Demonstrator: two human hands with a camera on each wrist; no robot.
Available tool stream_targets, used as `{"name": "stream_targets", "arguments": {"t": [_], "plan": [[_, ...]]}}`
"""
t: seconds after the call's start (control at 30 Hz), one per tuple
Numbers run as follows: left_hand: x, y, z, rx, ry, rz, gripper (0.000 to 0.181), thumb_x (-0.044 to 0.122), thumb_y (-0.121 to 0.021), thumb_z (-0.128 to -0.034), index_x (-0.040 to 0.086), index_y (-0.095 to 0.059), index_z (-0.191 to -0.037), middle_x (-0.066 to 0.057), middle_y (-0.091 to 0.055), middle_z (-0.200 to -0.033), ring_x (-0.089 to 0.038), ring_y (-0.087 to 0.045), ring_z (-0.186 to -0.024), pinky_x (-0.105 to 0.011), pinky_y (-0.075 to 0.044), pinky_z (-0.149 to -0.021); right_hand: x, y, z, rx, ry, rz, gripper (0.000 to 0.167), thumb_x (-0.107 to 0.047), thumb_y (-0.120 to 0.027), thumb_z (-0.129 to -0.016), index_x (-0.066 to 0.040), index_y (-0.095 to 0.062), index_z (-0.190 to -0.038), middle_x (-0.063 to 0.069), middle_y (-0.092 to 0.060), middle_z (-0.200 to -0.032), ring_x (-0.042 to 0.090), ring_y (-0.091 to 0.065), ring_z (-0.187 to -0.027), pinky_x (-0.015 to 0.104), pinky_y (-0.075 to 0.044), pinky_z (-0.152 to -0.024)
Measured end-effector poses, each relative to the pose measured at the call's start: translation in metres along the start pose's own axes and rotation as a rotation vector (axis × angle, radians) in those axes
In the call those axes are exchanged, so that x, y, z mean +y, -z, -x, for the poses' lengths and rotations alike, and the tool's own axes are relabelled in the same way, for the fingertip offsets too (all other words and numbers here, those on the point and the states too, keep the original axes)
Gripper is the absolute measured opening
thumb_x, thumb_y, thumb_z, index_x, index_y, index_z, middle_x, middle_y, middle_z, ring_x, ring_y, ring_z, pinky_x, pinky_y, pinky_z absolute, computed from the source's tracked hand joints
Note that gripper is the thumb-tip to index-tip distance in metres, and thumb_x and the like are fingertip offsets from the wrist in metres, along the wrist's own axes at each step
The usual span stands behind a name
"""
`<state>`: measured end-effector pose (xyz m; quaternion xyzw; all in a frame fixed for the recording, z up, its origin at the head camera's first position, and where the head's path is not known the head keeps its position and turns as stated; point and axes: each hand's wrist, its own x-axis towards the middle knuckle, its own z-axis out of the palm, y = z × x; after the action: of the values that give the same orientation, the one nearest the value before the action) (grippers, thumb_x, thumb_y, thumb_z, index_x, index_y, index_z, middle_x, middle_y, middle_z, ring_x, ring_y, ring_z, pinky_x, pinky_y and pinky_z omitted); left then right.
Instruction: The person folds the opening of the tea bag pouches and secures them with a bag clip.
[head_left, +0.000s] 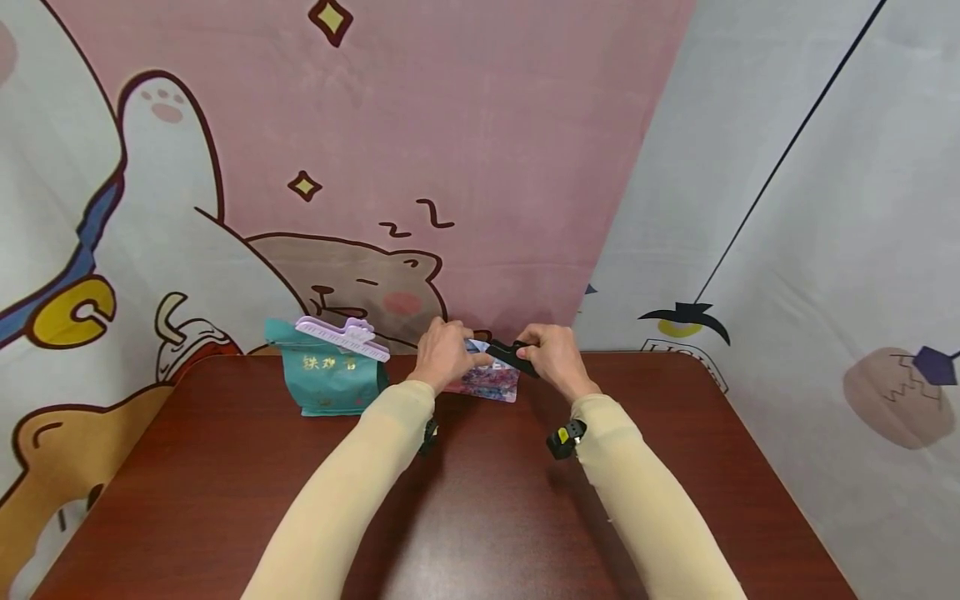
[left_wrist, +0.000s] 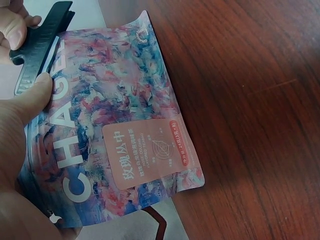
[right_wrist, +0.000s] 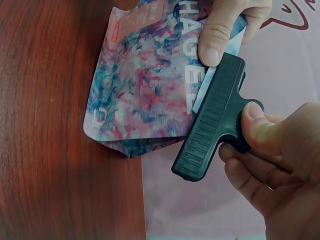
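A colourful tea pouch (left_wrist: 110,85), pink and blue with white letters, stands near the back edge of the table. My left hand (head_left: 446,353) grips its folded top edge, thumb over the front. On that same edge, beside the left thumb, lies a black bag clip (right_wrist: 212,120). Its handles are pinched between the thumb and fingers of my right hand (head_left: 553,358). Whether the clip's jaws bite the fold cannot be made out. In the head view both hands partly hide the pouch.
Left of my hands stands a teal tea bag (head_left: 333,379) with a lilac clip (head_left: 345,337) across its top. The brown table (head_left: 495,517) meets a cartoon-printed cloth (head_left: 517,167) at the back. A black wrist device (head_left: 566,438) sits on the right sleeve.
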<state>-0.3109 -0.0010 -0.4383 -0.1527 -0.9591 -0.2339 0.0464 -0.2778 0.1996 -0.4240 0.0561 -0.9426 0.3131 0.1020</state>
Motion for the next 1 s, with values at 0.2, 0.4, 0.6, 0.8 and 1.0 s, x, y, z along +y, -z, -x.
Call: {"name": "stream_targets", "arguments": {"t": [0.2, 0.4, 0.6, 0.8, 1.0], "plan": [[0.001, 0.001, 0.0, -0.001, -0.004, 0.001, 0.058, 0.052, -0.085, -0.0819, 0.011, -0.078, -0.122, -0.006, -0.069, -0.116, -0.027, -0.051, -0.103, -0.046, -0.049, -0.09, -0.004, -0.003, -0.003, 0.01, -0.002, -0.01, 0.007, -0.012, -0.078, -0.093, -0.008, -0.081, -0.098, 0.008, -0.079, -0.095, 0.025, -0.071, -0.083, 0.037, -0.059, -0.07], [0.0, 0.001, 0.0, -0.002, 0.008, 0.0, 0.061, 0.053, -0.085, -0.0818, 0.011, -0.077, -0.125, -0.006, -0.069, -0.116, -0.027, -0.05, -0.104, -0.046, -0.049, -0.091, -0.004, -0.005, -0.004, 0.023, 0.011, -0.031, 0.007, -0.011, -0.078, -0.092, -0.007, -0.081, -0.097, 0.009, -0.08, -0.095, 0.026, -0.072, -0.085, 0.041, -0.059, -0.075], [0.0, -0.001, 0.001, -0.005, 0.021, 0.009, 0.063, 0.053, -0.085, -0.0819, 0.01, -0.075, -0.127, -0.006, -0.069, -0.112, -0.026, -0.05, -0.104, -0.046, -0.049, -0.092, -0.007, -0.007, -0.005, 0.027, 0.032, -0.042, 0.006, -0.01, -0.079, -0.091, -0.007, -0.081, -0.096, 0.007, -0.08, -0.093, 0.026, -0.071, -0.085, 0.041, -0.057, -0.076], [0.0, 0.0, 0.001, -0.005, 0.027, 0.0, 0.066, 0.054, -0.085, -0.0811, 0.01, -0.074, -0.129, -0.007, -0.069, -0.115, -0.026, -0.051, -0.105, -0.046, -0.05, -0.094, -0.01, -0.007, -0.006, 0.027, 0.04, -0.056, 0.007, -0.009, -0.079, -0.09, -0.007, -0.081, -0.096, 0.007, -0.079, -0.093, 0.025, -0.07, -0.083, 0.04, -0.056, -0.074], [0.0, 0.0, 0.0, -0.01, 0.021, 0.004, 0.064, 0.053, -0.085, -0.0817, 0.011, -0.075, -0.128, -0.007, -0.069, -0.119, -0.027, -0.052, -0.107, -0.047, -0.049, -0.096, -0.012, -0.007, -0.006, 0.024, 0.023, -0.076, 0.006, -0.01, -0.078, -0.092, -0.008, -0.081, -0.097, 0.008, -0.079, -0.094, 0.026, -0.071, -0.084, 0.04, -0.056, -0.074]]}}
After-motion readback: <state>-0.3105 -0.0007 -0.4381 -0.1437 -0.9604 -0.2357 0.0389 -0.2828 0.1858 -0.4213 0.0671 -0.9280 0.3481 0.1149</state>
